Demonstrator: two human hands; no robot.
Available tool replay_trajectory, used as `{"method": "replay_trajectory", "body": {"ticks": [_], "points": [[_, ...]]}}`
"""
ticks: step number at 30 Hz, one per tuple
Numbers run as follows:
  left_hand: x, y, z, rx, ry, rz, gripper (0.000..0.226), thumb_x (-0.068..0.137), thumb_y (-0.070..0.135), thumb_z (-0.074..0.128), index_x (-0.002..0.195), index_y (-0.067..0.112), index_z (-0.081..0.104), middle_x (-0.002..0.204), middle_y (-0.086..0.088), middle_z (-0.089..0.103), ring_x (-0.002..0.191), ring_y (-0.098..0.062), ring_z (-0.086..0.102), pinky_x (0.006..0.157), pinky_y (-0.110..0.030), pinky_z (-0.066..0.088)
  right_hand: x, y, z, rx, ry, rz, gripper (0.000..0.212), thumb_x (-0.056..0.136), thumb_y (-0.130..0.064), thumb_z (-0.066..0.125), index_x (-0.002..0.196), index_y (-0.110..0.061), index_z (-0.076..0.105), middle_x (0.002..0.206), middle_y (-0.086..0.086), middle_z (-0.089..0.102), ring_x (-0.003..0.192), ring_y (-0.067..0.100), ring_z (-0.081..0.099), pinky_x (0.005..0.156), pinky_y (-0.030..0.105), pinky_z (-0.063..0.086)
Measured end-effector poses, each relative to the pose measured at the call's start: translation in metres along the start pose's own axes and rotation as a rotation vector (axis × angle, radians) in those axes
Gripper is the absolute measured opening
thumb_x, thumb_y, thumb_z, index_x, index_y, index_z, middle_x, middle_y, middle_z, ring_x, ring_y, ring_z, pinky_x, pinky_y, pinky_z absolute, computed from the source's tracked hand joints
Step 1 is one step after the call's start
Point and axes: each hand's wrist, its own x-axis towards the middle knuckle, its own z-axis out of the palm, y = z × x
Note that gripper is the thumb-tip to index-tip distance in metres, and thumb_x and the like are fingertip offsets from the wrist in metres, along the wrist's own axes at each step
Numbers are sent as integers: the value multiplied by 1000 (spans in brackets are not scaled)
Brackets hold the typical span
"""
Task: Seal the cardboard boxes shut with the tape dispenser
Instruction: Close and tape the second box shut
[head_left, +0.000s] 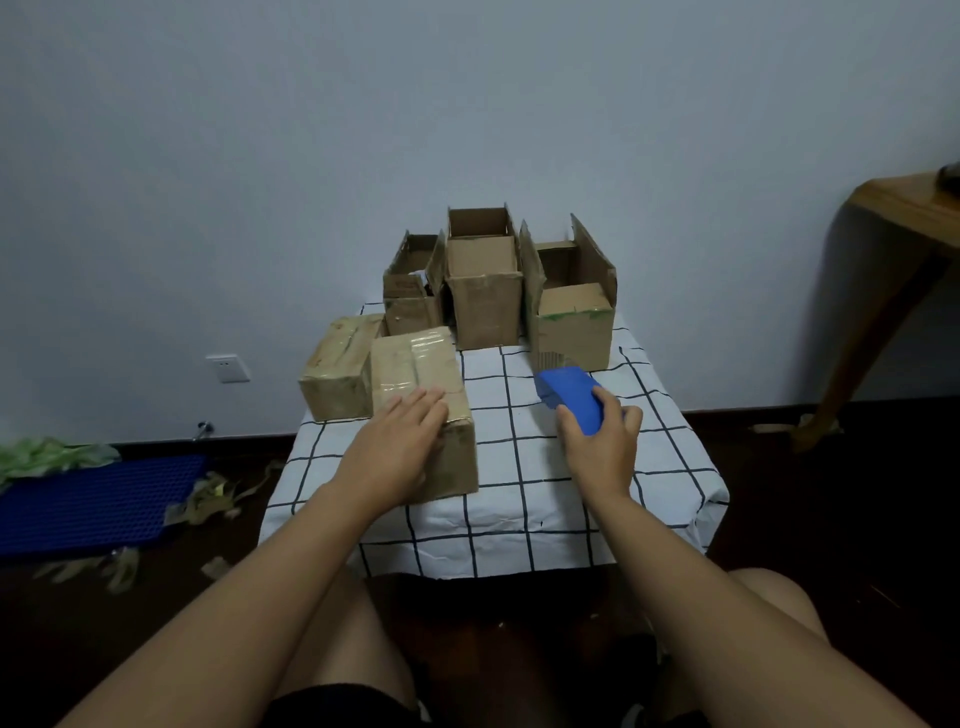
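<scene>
Head view, and the small table under its white checked cloth fills the middle. At the back edge stand three open boxes: left one, tall middle one, right one, flaps up on all three. Front left, two closed boxes sit side by side, touching: the taped box nearer the person and a second sealed box to its left, both shiny with tape across the top. Left hand lies flat on the taped box, fingers straight and together, pressing down. Right hand curls round the blue tape dispenser, gripping it over the cloth, just in front of the right open box.
</scene>
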Motion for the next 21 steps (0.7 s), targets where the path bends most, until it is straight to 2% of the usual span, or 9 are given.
{"method": "replay_trajectory", "body": {"ticks": [2, 4, 6, 8, 11, 14, 18, 21], "points": [[9, 14, 1, -33, 27, 37, 53, 97, 22, 52, 146, 12, 36, 159, -7, 28, 147, -25, 22, 119, -36, 13, 4, -13, -6, 39, 20, -46, 52, 90, -41, 69, 138, -27, 51, 118, -4, 35, 94, 13, 54, 65, 17, 40], [20, 27, 3, -58, 36, 70, 51, 99, 25, 48, 147, 12, 34, 160, -6, 26, 147, -24, 21, 119, -35, 12, 9, -29, -14, 78, 28, -105, 52, 90, -41, 70, 137, -28, 52, 119, -5, 35, 92, 1, 50, 66, 6, 37], [31, 38, 8, -81, 45, 103, 51, 101, 26, 45, 148, 13, 31, 160, -5, 23, 148, -23, 18, 120, -35, 11, 12, -45, -21, 119, 33, -172, 51, 89, -40, 72, 136, -28, 53, 119, -5, 37, 95, -1, 49, 71, 0, 37], [40, 46, 15, -70, 36, 149, 50, 101, 26, 43, 148, 15, 30, 161, -4, 21, 148, -21, 16, 120, -35, 12, 15, -58, -29, 147, 29, -220, 50, 88, -39, 73, 134, -29, 55, 118, -4, 39, 100, 2, 49, 76, 0, 37], [43, 49, 18, -61, 51, 197, 47, 101, 33, 41, 146, 18, 37, 158, -4, 29, 147, -23, 20, 120, -39, 14, 18, -71, -36, 168, -29, -280, 47, 88, -37, 75, 131, -30, 58, 116, -6, 42, 106, 6, 52, 87, 11, 42], [39, 45, 14, -205, 94, 113, 44, 102, 45, 38, 140, 27, 50, 152, -5, 40, 143, -27, 29, 118, -45, 19, 21, -78, -37, 180, -110, -329, 45, 87, -36, 76, 128, -32, 60, 114, -10, 43, 108, 2, 52, 93, 18, 45], [37, 41, 17, -362, 102, -2, 42, 101, 41, 44, 139, 24, 52, 148, -3, 46, 140, -24, 35, 115, -39, 24, 25, -86, -25, 158, -166, -362, 47, 86, -35, 77, 130, -30, 60, 119, -2, 46, 106, -6, 50, 86, 3, 39], [39, 40, 17, -391, 115, -2, 45, 98, 45, 47, 136, 20, 53, 145, -2, 49, 139, -21, 36, 115, -36, 24, 24, -87, -16, 153, -200, -368, 47, 87, -36, 77, 130, -30, 60, 119, -4, 46, 102, -17, 48, 81, -1, 39]]}}
